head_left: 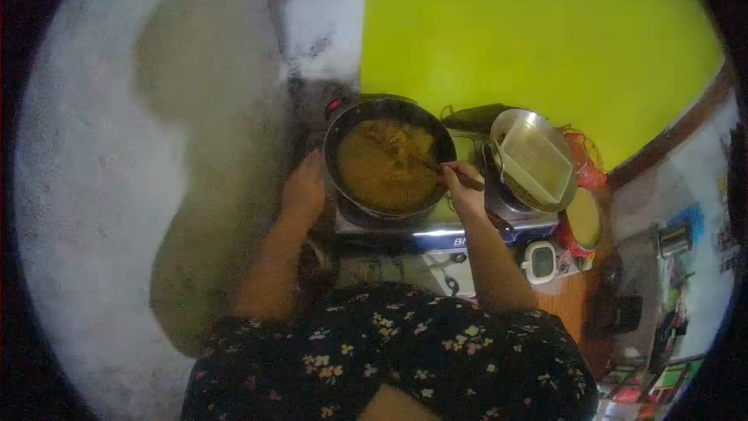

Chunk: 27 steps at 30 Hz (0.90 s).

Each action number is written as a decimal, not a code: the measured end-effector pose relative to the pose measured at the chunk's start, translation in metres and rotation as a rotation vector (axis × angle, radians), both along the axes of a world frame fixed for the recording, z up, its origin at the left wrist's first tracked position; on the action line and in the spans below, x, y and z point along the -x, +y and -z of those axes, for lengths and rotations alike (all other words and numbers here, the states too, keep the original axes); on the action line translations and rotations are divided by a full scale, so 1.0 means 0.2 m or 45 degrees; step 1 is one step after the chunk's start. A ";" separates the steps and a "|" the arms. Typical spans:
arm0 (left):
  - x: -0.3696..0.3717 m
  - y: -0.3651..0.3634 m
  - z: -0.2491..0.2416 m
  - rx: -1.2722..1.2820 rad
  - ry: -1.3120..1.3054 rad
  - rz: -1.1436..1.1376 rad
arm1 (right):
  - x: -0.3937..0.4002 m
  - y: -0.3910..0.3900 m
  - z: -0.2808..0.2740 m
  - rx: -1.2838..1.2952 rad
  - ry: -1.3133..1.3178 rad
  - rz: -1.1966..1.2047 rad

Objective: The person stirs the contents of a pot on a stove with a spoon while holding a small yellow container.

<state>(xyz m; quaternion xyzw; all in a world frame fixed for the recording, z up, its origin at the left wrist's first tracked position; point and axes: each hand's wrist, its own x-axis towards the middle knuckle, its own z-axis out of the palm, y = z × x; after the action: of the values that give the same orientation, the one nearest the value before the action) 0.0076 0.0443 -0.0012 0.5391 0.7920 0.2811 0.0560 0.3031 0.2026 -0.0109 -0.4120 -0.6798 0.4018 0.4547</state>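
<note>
A dark wok [331, 168] sits on the stove, with yellow-brown food in liquid [378, 168] filling much of it. My right hand [464, 187] is closed round the brown handle of a stirring spoon [472, 181] at the wok's right rim. The spoon's far end dips into the food, where its head is hidden. Beside the wok's left rim is my left hand [304, 191], its blurred fingers stretched up along the outer side with nothing visible in them. A red-and-black grip [334, 107] shows at the wok's upper left.
Right of the wok, a metal pan [528, 121] stands on the stove [425, 238] with a pale rectangular plastic container [536, 162] in it. A small white-framed device [539, 262] and a round yellow-topped tub [583, 220] are farther right. Walls rise at the left and back.
</note>
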 end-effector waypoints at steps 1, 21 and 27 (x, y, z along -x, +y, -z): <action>-0.01 0.00 -0.03 0.055 -0.004 -0.017 | 0.02 -0.02 -0.01 0.030 0.024 0.000; 0.02 0.03 -0.05 0.185 0.013 -0.016 | 0.17 -0.24 -0.40 -0.815 -0.146 -0.485; 0.02 0.01 -0.01 0.100 0.030 -0.018 | 0.20 -0.33 -0.44 -0.672 -0.213 -0.655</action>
<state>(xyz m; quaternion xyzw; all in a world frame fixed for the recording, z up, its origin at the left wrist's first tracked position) 0.0036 0.0459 0.0017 0.5342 0.8067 0.2439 0.0659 0.2633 0.1357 0.0772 -0.1280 -0.8758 0.2789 0.3725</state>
